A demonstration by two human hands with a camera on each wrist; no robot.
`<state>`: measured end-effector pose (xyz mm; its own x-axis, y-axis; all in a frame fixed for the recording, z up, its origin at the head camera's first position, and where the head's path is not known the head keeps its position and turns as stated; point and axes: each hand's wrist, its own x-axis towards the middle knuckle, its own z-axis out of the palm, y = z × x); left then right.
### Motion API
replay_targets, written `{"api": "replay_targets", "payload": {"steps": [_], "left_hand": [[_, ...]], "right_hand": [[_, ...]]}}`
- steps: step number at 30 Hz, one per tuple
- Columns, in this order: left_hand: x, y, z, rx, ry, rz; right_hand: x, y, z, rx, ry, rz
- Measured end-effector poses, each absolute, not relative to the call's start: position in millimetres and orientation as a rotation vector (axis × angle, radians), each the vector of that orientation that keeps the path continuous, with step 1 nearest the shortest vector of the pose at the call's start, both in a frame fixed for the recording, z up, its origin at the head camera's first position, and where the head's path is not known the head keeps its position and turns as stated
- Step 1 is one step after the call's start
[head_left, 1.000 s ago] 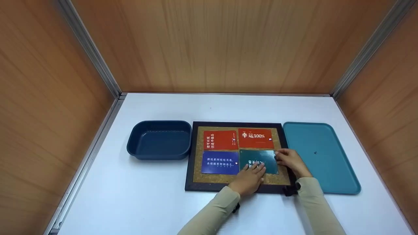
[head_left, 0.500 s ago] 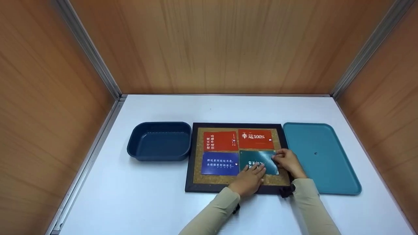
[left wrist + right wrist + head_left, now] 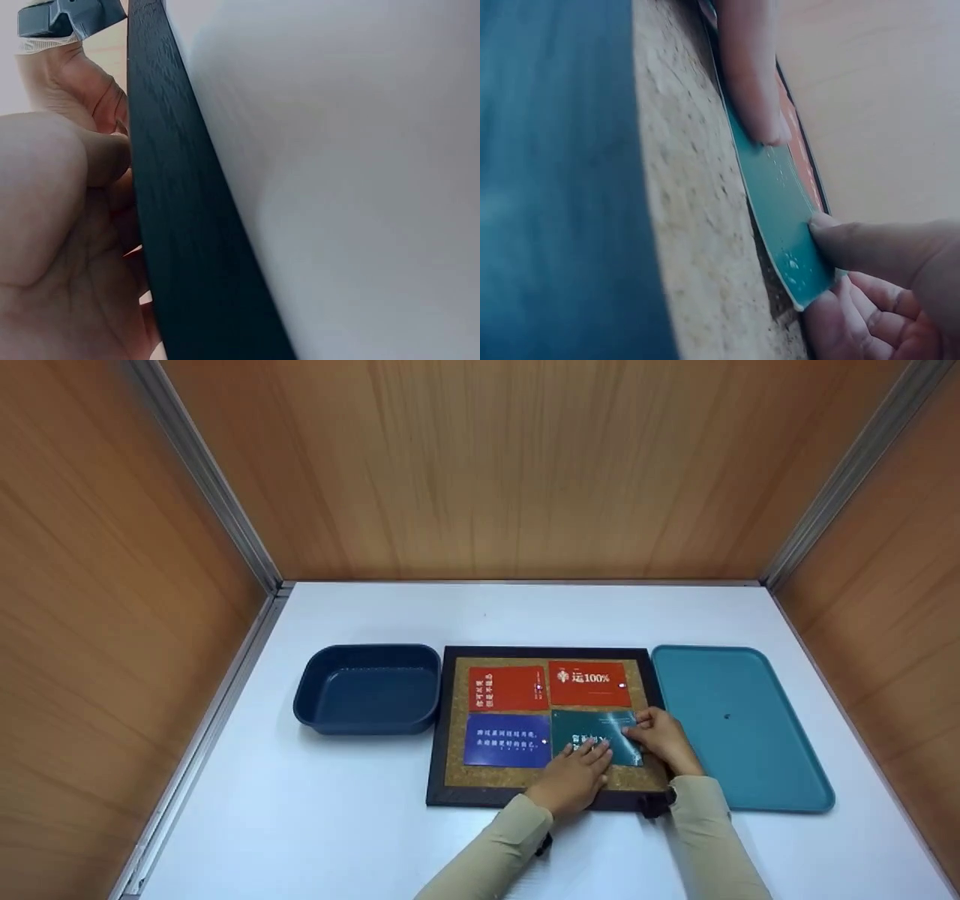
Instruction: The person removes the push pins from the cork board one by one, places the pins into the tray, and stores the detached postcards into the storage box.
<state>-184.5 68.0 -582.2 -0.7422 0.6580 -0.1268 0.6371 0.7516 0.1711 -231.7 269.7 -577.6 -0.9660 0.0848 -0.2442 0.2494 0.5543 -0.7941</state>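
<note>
A green card (image 3: 589,727) with white writing lies at the lower right of a dark-framed cork board (image 3: 491,777). Across its lower part rests my left hand (image 3: 573,777), fingers spread. At the card's right edge my right hand (image 3: 663,737) pinches it: the right wrist view shows the thumb (image 3: 862,244) on its face and curled fingers at and below the edge. A dark gap shows between the card's near edge and the cork (image 3: 690,165). In the left wrist view, the left palm (image 3: 45,225) is beside the dark frame (image 3: 180,225).
Two red cards (image 3: 508,688) and a blue card (image 3: 507,740), each with a small shiny pin, occupy the board's other quarters. A deep navy tray (image 3: 367,727) stands left of the board. The flat teal tray (image 3: 750,765) lies to its right, bearing a tiny dark speck.
My right hand has shifted slightly left, its thumb moving inward and down on the green card's face from the edge. The left hand stays in place on the card.
</note>
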Motion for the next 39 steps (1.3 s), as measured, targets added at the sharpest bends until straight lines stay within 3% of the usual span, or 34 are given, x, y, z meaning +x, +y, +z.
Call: {"api": "replay_targets", "payload": {"steps": [18, 39], "left_hand": [[-196, 46, -576, 1.159, 2.717, 0.386], [-251, -58, -534, 0.899, 2.82, 0.953]], "right_hand": [[-233, 269, -578, 0.3, 2.549, -1.386], [-232, 271, -578, 0.288, 2.534, -1.438]]}}
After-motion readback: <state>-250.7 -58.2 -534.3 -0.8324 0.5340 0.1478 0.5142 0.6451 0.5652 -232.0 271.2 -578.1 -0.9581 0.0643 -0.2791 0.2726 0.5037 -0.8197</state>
